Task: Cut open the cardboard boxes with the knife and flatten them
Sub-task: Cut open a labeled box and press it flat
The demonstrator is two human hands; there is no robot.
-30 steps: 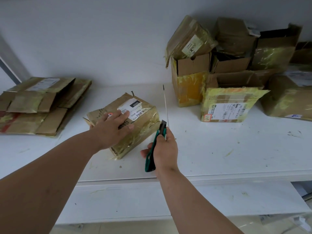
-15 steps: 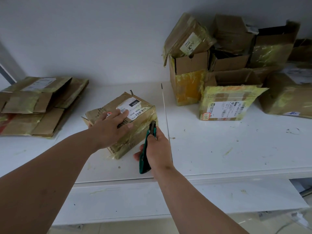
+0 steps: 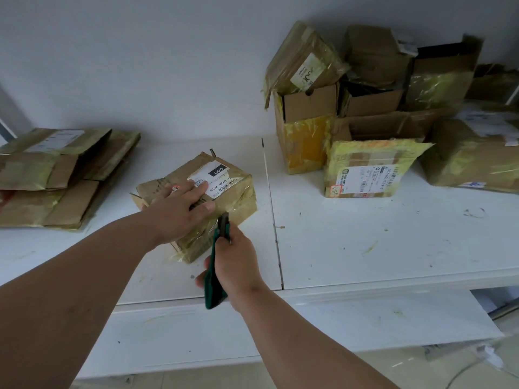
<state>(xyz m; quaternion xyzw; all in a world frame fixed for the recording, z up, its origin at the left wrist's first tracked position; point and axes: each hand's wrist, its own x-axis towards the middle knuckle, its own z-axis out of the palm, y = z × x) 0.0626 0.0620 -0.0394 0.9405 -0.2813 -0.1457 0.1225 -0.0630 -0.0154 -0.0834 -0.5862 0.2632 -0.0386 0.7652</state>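
Note:
A small taped cardboard box (image 3: 233, 192) with a white shipping label lies on the white table (image 3: 365, 248), left of the table's seam. My left hand (image 3: 179, 211) presses flat on the box's top. My right hand (image 3: 236, 265) grips a green utility knife (image 3: 217, 262), whose tip is at the box's near right side.
A stack of flattened boxes (image 3: 56, 178) lies at the far left against the wall. A pile of unopened and half-open boxes (image 3: 379, 113) fills the back right, with a yellow-taped parcel (image 3: 368, 169) in front of it. A lower shelf (image 3: 280, 332) juts out below the table edge.
My right hand has carried the knife leftward until its tip reaches the box's side. My left hand has stayed pressed on the box top.

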